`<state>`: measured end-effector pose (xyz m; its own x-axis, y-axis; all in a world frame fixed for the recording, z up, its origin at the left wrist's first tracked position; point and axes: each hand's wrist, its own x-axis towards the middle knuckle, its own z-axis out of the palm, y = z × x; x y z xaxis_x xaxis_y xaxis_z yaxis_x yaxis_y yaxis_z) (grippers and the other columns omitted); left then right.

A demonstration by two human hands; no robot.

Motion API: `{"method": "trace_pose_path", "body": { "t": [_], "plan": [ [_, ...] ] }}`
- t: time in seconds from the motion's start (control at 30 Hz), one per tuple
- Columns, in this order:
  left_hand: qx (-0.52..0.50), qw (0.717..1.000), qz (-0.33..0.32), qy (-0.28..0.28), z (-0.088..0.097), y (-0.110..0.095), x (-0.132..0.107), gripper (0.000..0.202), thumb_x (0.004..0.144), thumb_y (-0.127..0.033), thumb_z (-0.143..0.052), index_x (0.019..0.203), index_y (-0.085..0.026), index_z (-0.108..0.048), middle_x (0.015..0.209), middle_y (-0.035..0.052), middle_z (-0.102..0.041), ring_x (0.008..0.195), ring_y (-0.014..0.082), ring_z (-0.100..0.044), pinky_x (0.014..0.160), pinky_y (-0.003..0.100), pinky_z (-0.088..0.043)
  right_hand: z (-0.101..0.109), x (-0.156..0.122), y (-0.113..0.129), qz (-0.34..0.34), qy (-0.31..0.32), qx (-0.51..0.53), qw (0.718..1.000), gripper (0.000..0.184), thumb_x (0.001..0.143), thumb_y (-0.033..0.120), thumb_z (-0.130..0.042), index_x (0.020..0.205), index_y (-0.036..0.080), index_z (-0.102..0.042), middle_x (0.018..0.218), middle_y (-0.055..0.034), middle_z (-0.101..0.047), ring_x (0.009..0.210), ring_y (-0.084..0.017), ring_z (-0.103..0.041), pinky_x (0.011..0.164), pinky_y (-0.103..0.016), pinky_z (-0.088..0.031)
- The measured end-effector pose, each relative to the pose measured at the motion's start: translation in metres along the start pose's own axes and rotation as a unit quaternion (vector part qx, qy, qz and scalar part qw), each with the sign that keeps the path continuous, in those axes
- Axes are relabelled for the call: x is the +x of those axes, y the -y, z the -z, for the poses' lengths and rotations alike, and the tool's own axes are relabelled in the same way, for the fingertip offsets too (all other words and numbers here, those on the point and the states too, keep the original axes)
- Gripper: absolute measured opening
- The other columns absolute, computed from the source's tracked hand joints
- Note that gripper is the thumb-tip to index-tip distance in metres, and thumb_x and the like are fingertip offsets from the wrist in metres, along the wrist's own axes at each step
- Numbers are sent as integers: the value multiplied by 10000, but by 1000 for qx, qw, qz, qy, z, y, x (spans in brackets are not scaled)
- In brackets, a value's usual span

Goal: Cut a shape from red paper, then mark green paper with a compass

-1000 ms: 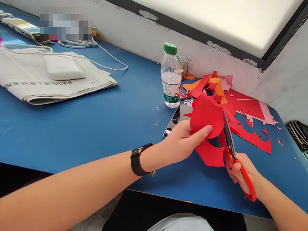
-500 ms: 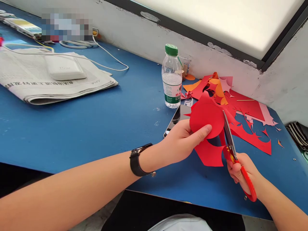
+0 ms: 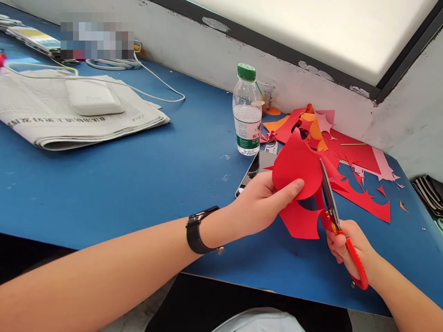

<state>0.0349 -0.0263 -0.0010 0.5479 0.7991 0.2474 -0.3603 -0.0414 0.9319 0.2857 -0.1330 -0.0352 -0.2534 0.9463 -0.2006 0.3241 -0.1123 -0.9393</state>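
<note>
Red paper with a rounded outline is pinched in my left hand, thumb on top and the other fingers hidden behind. A red offcut with curved edges hangs below it. My right hand is closed round the red handles of a pair of scissors. Their blades point up and lie along the right edge of the rounded paper, looking nearly closed. A phone lies on the table behind my left hand, partly covered by the hand and paper.
A plastic water bottle with a green cap stands behind the phone. Red, pink and orange paper scraps cover the table's right rear. On the left, a white box-like device rests on a folded newspaper, with a white cable nearby.
The rounded paper has turned very slightly in my left hand, and its hanging offcut has shifted a little left. Both hands and the scissors stay almost where they were.
</note>
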Motion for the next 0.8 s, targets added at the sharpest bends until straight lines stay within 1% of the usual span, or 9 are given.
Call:
{"method": "trace_pose_path", "body": {
  "t": [0.13,0.3,0.47,0.63,0.8],
  "plan": [
    [-4,1000,-7,1,0,-2,0,449,971,-551,-817,779,-176,-662,759,17,-662,749,171,-640,656,267,-562,1,1,-5,16,-5,-10,1000,745,918,977,-534,789,247,-457,692,76,-312,537,-96,-266,495,-292,-192],
    [-20,1000,-8,3,-1,-2,0,452,973,-533,-824,756,-173,-655,752,19,-658,740,166,-633,652,267,-560,1,2,-12,32,-12,-7,999,728,947,959,-513,790,255,-411,700,84,-292,544,-87,-232,484,-293,-191],
    [-13,1000,2,-2,-1,-2,0,463,960,-565,-825,768,-169,-683,822,51,-721,776,186,-664,668,282,-576,2,1,-13,44,-8,-9,999,721,957,951,-510,795,253,-426,687,87,-298,536,-85,-234,478,-292,-187],
    [-11,1000,0,-10,-2,-3,0,456,940,-561,-846,765,-174,-680,788,36,-703,753,178,-655,657,277,-574,2,2,-10,45,-10,-19,999,716,964,940,-518,788,251,-430,683,82,-318,534,-89,-259,484,-288,-197],
    [-10,1000,6,-11,-1,-2,0,498,948,-612,-819,765,-183,-647,723,31,-664,776,208,-685,671,294,-595,2,2,-9,20,-12,-12,1000,752,910,982,-540,768,253,-422,685,80,-308,534,-91,-263,477,-278,-205]
  ]
}}
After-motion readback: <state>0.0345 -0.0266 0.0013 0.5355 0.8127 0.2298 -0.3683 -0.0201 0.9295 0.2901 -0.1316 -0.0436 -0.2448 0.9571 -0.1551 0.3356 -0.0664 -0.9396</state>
